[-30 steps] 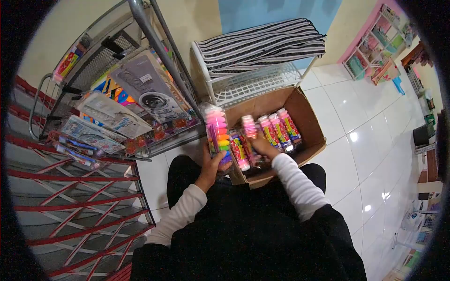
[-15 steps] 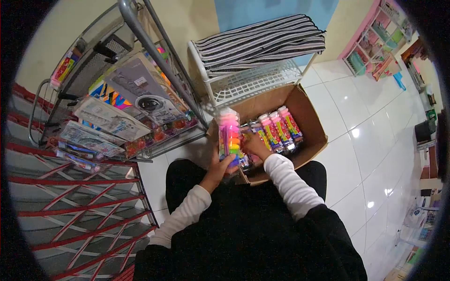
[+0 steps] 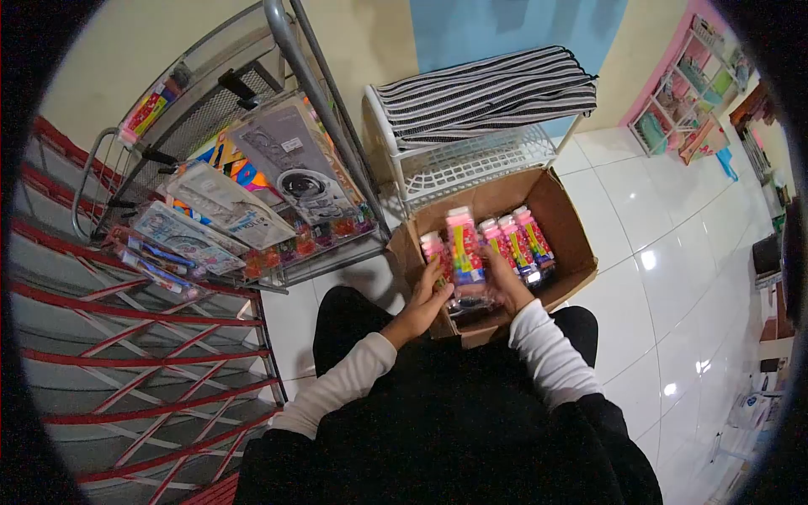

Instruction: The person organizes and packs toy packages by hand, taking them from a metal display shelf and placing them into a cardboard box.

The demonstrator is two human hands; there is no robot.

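Note:
Several clear packets of stacked, bright-coloured pieces with red and yellow labels stand in an open cardboard box (image 3: 574, 244) in front of my knees. My right hand (image 3: 508, 288) grips the right side of a raised, slightly blurred packet (image 3: 463, 244), its label facing me. On the left, my left hand (image 3: 423, 305) is closed around the lower part of another packet (image 3: 433, 248), the thumb close to the raised one. Three packets (image 3: 515, 240) lean in a row right of my right hand. What is inside them is too small to name.
A metal rack (image 3: 282, 17) at left holds packaged goods (image 3: 295, 160). Behind the box stands a white shelf (image 3: 480, 160) with a striped cloth (image 3: 488, 93) on top. A red folding gate (image 3: 143, 362) is at lower left, and white floor tiles (image 3: 623, 311) spread to the right.
The packet in my left hand has gone down and its label now shows. My right hand has come up out of the box with a packet. The view has shifted slightly left.

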